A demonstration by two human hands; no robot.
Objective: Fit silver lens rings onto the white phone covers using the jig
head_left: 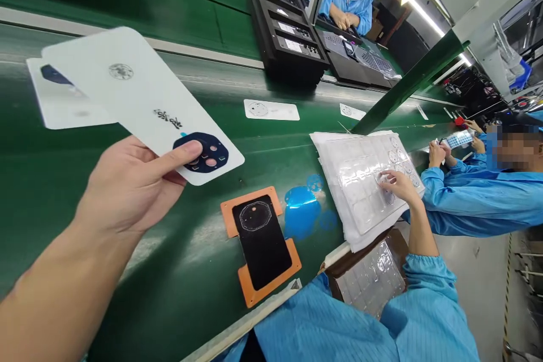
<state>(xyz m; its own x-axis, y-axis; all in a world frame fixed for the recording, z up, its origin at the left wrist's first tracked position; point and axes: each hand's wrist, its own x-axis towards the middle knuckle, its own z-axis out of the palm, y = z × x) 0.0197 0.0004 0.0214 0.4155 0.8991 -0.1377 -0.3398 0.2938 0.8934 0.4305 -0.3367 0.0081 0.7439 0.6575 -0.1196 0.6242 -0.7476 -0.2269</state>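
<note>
My left hand [136, 181] pinches a white phone-shaped panel [127, 79] by its dark camera area, with the thumb on top. A second white panel [59, 96] lies behind it at the far left. On the right, my right hand [399, 185] reaches onto a stack of clear plastic trays [356, 181] holding round parts, its fingertips at one of these parts. Whether it grips the part is hard to make out. Between the hands, a black plate [265, 249] rests in an orange fixture [251, 296] on the green bench [190, 254].
Blue film pieces [302, 212] lie beside the fixture. White cards [271, 110] sit farther back. Behind them stands a black tray stack [292, 39]. A green post [411, 85] slants above the trays. An open box [369, 277] is below them. Co-workers sit opposite and at the right.
</note>
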